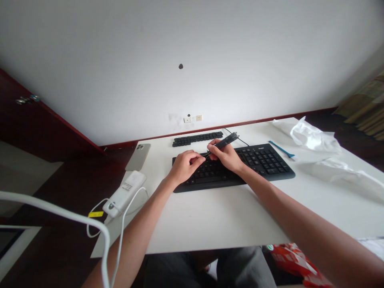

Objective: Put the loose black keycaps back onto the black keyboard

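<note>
A black keyboard [267, 160] lies on the white table [210, 224], partly hidden under both hands. Above its left half, my right hand [226, 155] grips a dark slim tool [227, 141], which slants up to the right and has thin metal wires at its lower left end. My left hand [187, 163] is closed in a pinch at those wires; anything between its fingertips is too small to make out. Behind the keyboard, black keycaps [198, 139] stand in rows.
A blue brush [282, 149] lies right of the keyboard, near crumpled white plastic bags [315, 136]. On the left are a phone [138, 156] and a white device [127, 192] with a cable. Another white cable [75, 217] crosses the lower left. A red package [292, 258] sits below the table's front edge.
</note>
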`<state>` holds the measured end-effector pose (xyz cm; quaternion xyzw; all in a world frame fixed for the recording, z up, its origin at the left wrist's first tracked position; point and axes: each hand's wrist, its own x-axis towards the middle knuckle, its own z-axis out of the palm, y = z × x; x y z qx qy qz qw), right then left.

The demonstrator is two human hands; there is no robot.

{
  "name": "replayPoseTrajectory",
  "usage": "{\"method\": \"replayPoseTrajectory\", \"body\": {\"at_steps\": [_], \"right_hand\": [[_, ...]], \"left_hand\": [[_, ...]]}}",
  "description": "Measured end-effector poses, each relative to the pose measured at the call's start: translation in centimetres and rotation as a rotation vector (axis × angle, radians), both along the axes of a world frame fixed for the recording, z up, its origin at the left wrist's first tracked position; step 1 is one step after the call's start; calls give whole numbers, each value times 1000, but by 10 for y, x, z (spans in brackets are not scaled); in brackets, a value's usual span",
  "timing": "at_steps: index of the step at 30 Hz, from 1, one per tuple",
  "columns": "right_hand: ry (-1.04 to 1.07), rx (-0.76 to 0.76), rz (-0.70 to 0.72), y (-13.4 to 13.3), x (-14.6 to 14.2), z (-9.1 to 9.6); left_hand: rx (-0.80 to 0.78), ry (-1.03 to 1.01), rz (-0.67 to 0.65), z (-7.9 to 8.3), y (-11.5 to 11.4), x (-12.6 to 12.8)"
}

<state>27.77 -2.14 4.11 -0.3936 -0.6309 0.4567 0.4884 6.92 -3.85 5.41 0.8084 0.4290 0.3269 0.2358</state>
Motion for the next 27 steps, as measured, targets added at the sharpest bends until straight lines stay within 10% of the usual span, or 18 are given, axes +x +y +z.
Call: {"method": "replayPoseTrajectory", "body": {"at_steps": [27], "right_hand": [[-24,16,70,1,1,1]], "left_hand": [[-29,1,7,-5,4,-3]]}}
